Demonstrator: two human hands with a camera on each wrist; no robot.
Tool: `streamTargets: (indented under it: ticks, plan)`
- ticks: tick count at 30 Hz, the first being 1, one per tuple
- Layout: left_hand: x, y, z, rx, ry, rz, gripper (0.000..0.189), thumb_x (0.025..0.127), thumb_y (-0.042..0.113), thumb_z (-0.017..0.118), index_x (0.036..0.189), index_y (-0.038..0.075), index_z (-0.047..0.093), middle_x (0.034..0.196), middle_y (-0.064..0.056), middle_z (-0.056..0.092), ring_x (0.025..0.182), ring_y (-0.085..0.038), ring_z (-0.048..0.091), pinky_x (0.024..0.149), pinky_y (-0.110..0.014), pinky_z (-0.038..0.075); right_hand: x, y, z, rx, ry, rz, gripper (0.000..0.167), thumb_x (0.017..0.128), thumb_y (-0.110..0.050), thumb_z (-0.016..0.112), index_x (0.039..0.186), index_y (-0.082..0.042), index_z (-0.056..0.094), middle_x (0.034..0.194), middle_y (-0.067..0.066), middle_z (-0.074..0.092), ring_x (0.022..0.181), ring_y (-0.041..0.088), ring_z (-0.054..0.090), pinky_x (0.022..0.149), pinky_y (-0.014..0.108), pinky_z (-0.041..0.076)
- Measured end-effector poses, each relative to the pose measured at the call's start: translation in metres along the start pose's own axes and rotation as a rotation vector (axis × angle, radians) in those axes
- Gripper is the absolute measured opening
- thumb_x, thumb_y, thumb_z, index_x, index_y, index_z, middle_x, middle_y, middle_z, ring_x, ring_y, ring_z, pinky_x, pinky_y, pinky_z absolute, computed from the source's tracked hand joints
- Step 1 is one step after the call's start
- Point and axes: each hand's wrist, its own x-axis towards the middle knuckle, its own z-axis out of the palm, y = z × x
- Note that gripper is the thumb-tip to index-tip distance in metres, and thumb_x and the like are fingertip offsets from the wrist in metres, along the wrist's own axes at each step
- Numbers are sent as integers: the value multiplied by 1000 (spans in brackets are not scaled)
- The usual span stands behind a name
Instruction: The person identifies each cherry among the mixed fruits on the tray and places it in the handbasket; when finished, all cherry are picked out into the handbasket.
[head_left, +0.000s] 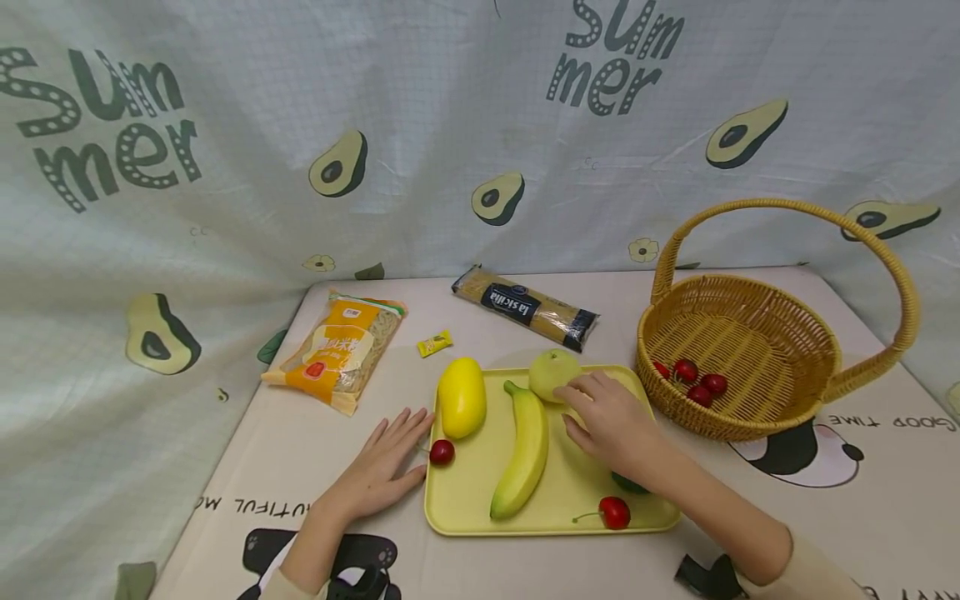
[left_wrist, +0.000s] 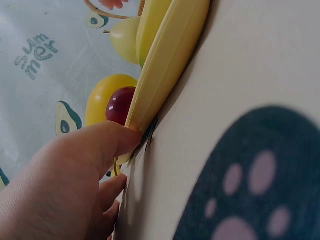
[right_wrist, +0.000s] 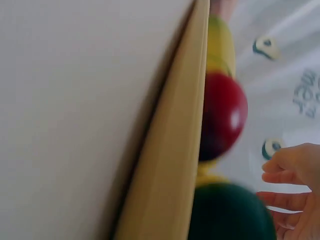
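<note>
Sleeves lay nearest the camera, at the near edge of the desk. Left hand: palm down, grip spread, thumb tip touching the left edge of the yellow tray, holding nothing. Right hand: above the tray, grip apart, fingers loosely bent at the green apple; could not tell whether they touched it. Apple position: far edge of tray, right of centre.

Also on tray: banana mid-tray; yellow fruit at far left corner; dark cherry just inside left edge, beside left hand; red cherry at near edge, toward near right corner; dark green item, partly hidden by right forearm.

Wicker basket stood toward the desk's far right corner, red cherries inside. Pasta packet lay near the far edge, small yellow packet left of it, grain bag toward the far left corner.
</note>
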Motion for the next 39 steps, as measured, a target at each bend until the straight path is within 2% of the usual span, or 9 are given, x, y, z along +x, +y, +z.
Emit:
streamTargets:
  ticks: [4,13,21,31,39]
  plan:
    - [0,0,0,5,-4,-3,68,87,34,57,146,19,26,150,-1,22,138,-21,12,111,-44,4,4,-17,7,9,-52,-49,31,74,-14,72,103,-6,64,95,8,59,85,23,54,68,33,48]
    - [-1,-1,-1,20,7,8,68,87,34,57,145,18,27,150,-2,24,138,-22,14,111,-45,6,14,-47,23,18,-113,-133,35,76,-17,69,109,-10,60,102,9,57,90,22,52,77,31,48]
    - [-1,-2,0,24,5,2,69,86,34,58,146,19,27,150,-2,23,138,-22,13,111,-45,6,24,-67,41,57,-242,-166,43,79,-22,68,118,-12,55,115,9,53,101,21,51,83,30,48]
    - [0,-1,0,19,-5,8,70,86,35,58,146,18,27,150,-2,23,138,-22,13,111,-46,5,33,-85,59,108,-368,-270,48,83,-14,61,129,-11,47,132,8,45,116,20,44,91,29,45]
    - [-1,-1,-1,14,-10,1,68,87,37,55,145,17,27,150,-1,22,139,-20,12,111,-44,5,36,-93,67,107,-370,-293,43,87,-15,56,129,-12,48,133,6,45,117,19,43,92,28,43]
